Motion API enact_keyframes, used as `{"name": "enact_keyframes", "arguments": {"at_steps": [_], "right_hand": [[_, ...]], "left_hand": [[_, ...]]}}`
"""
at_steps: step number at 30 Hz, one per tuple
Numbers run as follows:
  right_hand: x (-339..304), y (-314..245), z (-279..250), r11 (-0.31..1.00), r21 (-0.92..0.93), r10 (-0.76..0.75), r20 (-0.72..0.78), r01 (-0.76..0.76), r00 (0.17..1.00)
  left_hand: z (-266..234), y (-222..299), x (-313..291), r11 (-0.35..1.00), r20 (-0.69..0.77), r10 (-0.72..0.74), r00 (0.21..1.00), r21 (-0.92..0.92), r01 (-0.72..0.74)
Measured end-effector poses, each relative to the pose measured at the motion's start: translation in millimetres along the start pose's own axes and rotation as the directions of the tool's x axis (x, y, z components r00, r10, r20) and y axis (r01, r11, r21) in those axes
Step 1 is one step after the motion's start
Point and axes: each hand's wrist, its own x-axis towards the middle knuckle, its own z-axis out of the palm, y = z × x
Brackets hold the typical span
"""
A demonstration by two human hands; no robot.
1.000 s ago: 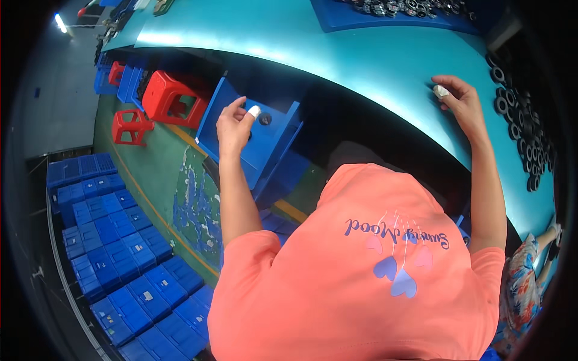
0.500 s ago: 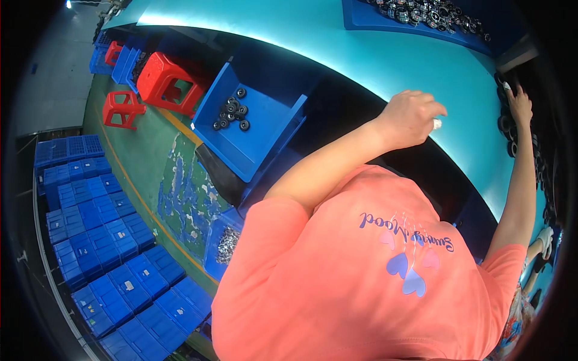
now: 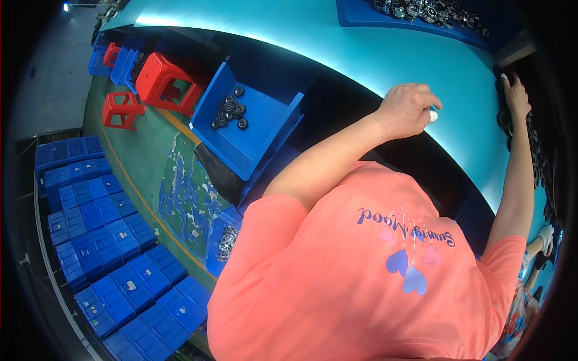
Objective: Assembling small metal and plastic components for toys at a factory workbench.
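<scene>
My left hand hangs over the near edge of the turquoise table, its fingers curled in. A white wrap covers one of its fingertips, and whatever the curled fingers may hold is hidden. Stretched out to the far right, my right hand is at a row of small black wheels along the table. Its fingers look apart, one with a white tip, and no wheel shows in them. A blue tray of shiny silver-and-black wheels stands at the table's far side.
Left of me a blue bin holds several black wheels. A smaller blue bin has shiny parts. Red stools and stacked blue crates stand on the green floor. Another person's gloved hand shows at the right edge.
My left hand has risen slightly and shifted a little left, still curled. The right hand has moved slightly farther up along the black wheels. The view has shifted a little.
</scene>
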Motion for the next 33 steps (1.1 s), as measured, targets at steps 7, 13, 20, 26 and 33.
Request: {"name": "enact_keyframes", "arguments": {"at_steps": [7,13,20,26,33], "right_hand": [[-9.5,17.6,13.7,0.958,0.170,-0.201,-0.179,0.231,0.963],[-67.4,-17.5,-49.4,0.829,0.222,-0.357,-0.497,0.513,0.791],[-147.8,-81.9,-51.1,0.669,0.288,-0.509,-0.493,0.685,0.705],[-153.6,-80.6,-26.3,0.662,0.421,-0.443,-0.448,0.621,0.776],[-153.8,-81.2,-16.4,0.767,0.279,-0.470,-0.368,0.578,0.802]], "left_hand": [[-3.5,7.3,7.8,0.996,0.081,-0.088,0.993,-0.002,0.088],[-3.4,16.4,28.7,0.990,0.064,-0.127,0.990,-0.051,0.131],[-58.1,-14.5,-27.9,0.954,-0.510,-0.296,0.807,-0.124,0.272],[-162.5,-211.8,-230.5,0.652,-0.829,-0.505,0.239,-0.185,0.735],[-188.3,-269.3,-290.4,0.042,-0.743,-0.656,0.132,0.139,0.989]]}}
